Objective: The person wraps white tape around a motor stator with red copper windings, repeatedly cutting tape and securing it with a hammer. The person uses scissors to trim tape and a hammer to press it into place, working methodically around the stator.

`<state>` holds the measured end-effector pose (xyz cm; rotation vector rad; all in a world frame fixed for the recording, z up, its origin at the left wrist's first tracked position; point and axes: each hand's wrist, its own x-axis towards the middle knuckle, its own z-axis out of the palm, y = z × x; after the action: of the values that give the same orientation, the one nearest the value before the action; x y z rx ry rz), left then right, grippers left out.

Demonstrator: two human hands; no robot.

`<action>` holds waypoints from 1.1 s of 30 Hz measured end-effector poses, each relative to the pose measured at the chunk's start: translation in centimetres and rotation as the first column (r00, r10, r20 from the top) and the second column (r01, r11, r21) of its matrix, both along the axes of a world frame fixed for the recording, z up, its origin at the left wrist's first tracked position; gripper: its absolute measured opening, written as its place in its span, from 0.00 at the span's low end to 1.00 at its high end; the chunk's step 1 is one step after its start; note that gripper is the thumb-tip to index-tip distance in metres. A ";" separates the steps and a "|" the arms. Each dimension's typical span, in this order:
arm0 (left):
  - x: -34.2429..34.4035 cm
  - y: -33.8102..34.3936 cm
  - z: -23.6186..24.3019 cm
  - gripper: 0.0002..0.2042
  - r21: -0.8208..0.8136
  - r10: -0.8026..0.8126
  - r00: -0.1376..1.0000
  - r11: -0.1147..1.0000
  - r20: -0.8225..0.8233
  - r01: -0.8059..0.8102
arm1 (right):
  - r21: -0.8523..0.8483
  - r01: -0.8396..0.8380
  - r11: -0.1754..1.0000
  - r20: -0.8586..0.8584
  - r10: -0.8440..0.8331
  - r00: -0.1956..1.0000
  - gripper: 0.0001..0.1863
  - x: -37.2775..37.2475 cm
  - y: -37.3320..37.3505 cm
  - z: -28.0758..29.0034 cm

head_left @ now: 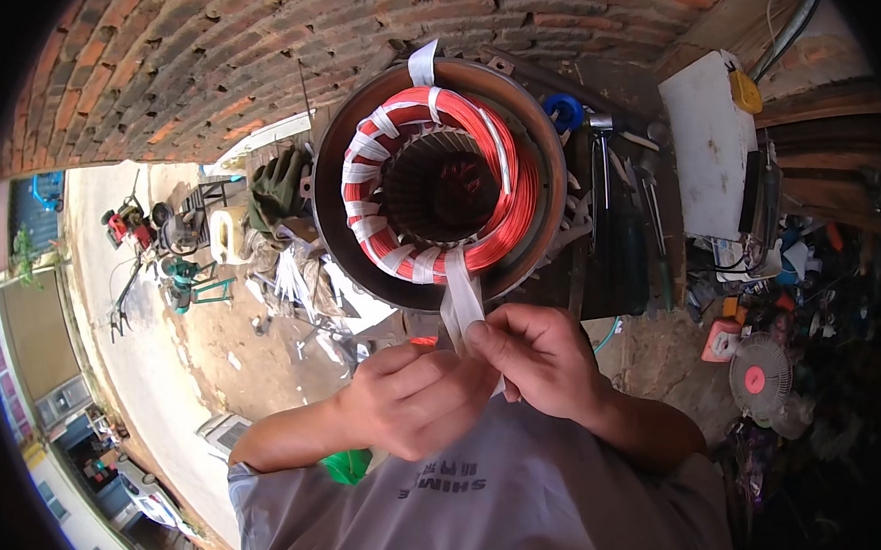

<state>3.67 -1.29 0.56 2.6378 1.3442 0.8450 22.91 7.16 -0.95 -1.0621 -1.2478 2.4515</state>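
A ring of red winding wire (518,186) sits in the top of a round metal motor housing (328,196). White tape is wrapped at intervals round the left and lower parts of the ring, while bare red wire shows along the right. From the ring's lower edge a white cloth tape (461,299) runs toward me. My left hand (417,396) is closed on it, fingers curled. My right hand (540,359) pinches the same tape between thumb and forefinger, just beside the left. Inside the ring, the slotted core (411,182) drops into shadow.
A short white strip (423,65) sticks up at the housing's far rim. To the right lie a blue tape roll (563,112), a hammer (602,125) and other hand tools. A brick wall (348,31) stands behind. Dark green cloth (277,189) lies left; a fan (760,376) stands lower right.
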 end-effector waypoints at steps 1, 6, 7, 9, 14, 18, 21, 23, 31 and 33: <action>0.0 0.1 0.1 0.19 -0.046 -0.019 1.000 0.999 -0.006 0.019 | 0.080 0.000 0.997 0.019 -0.001 1.000 0.15 -0.1 0.0 -0.3; -3.8 3.8 2.8 0.16 -0.426 0.033 0.988 0.904 0.151 0.035 | 0.406 0.136 0.904 -0.027 -0.137 0.990 0.18 0.3 -1.0 -1.7; -3.9 4.9 2.4 0.15 -0.501 0.146 0.983 0.862 0.110 -0.072 | 0.421 0.126 0.898 -0.013 -0.134 0.991 0.18 0.3 -1.0 -1.4; -4.2 6.5 1.3 0.12 -0.689 0.260 0.958 0.717 0.119 -0.108 | 0.422 0.118 0.899 -0.035 -0.113 0.993 0.19 0.3 -0.8 -0.6; -4.4 7.6 0.3 0.15 -0.650 0.116 0.992 0.758 0.055 -0.053 | 0.401 0.141 0.905 -0.024 -0.143 0.989 0.20 0.8 -1.6 -1.3; -4.6 8.2 0.7 0.17 -0.742 0.077 0.997 0.667 -0.012 -0.060 | 0.417 0.160 0.895 -0.016 -0.169 0.986 0.19 0.5 -2.3 -0.9; -5.4 11.3 2.1 0.16 -0.952 0.128 0.992 0.304 -0.007 -0.046 | 0.467 0.187 0.864 -0.020 -0.201 0.979 0.17 0.2 -3.5 -1.8; -5.5 13.3 1.6 0.14 -0.998 0.198 0.979 0.047 -0.036 -0.047 | 0.516 0.177 0.838 -0.017 -0.197 0.980 0.17 -0.1 -3.9 -2.1; -3.9 15.3 2.0 0.10 -0.984 0.164 0.971 -0.067 -0.173 -0.164 | 0.791 0.180 0.585 -0.042 -0.241 0.970 0.08 -0.4 -4.5 -3.1; -3.8 14.4 2.1 0.09 -0.985 0.177 0.969 -0.003 -0.171 -0.173 | 0.887 0.183 0.424 -0.071 -0.266 0.961 0.04 0.5 -4.4 -2.8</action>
<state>-0.08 13.13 2.68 1.2322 1.4118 -0.2461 23.37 2.75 -3.79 -0.8794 -1.9102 1.1632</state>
